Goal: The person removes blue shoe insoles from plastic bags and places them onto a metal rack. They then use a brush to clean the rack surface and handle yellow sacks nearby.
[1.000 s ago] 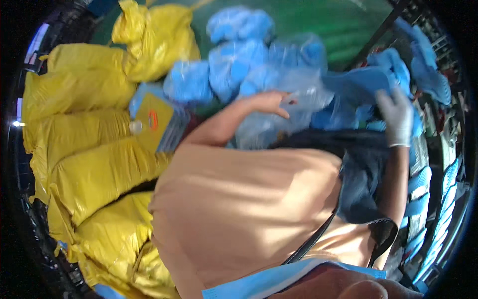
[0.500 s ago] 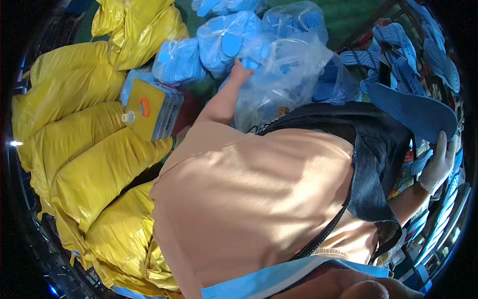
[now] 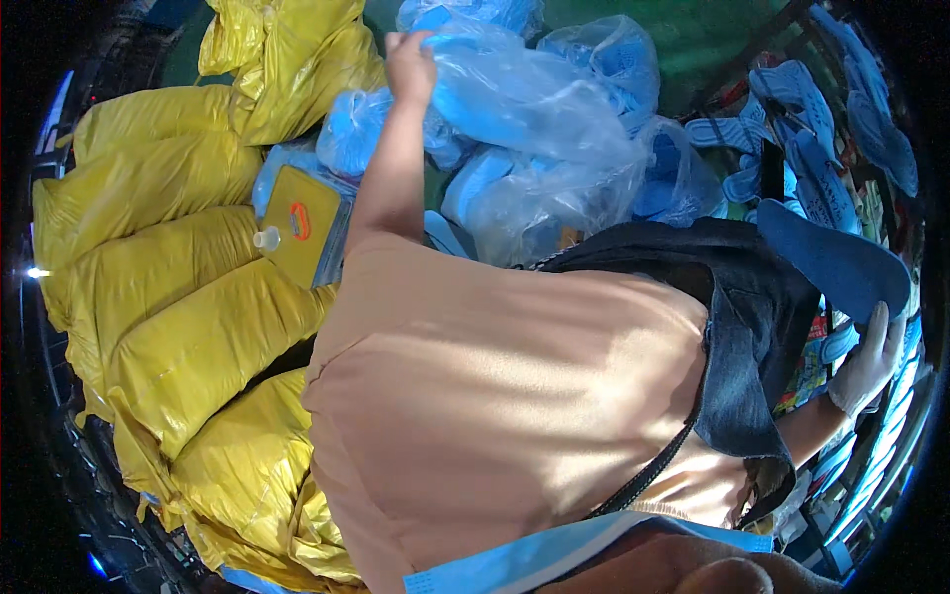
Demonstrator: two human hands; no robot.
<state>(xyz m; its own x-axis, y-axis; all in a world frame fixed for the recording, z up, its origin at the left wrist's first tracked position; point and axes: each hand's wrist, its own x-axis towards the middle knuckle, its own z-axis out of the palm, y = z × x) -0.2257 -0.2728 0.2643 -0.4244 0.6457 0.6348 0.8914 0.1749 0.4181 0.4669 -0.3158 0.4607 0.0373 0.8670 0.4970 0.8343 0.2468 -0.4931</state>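
My bare left hand (image 3: 411,67) is stretched far forward, its fingers closed on the edge of a clear plastic bag (image 3: 534,94). The bag's film runs from the fingers toward the right, and light blue soles (image 3: 477,180) show under and through it. Just beyond the fingertips lies another wrapped blue bundle (image 3: 500,14). At the right, my right hand (image 3: 863,368), in a white glove, grips the near end of a dark blue shoe sole (image 3: 831,259). Its thumb side is partly hidden.
Full yellow sacks (image 3: 178,238) are stacked along the left. Beside them stands a yellow-topped container (image 3: 297,259) with a white cap and an orange handle. Blue soles hang on a rack (image 3: 807,119) at the right. More bagged blue soles (image 3: 604,59) lie on the green floor (image 3: 693,59).
My left hand has moved forward and slightly left, drawing the clear bag's film out over the wrapped bundles. My right hand still holds the dark blue sole in nearly the same place.
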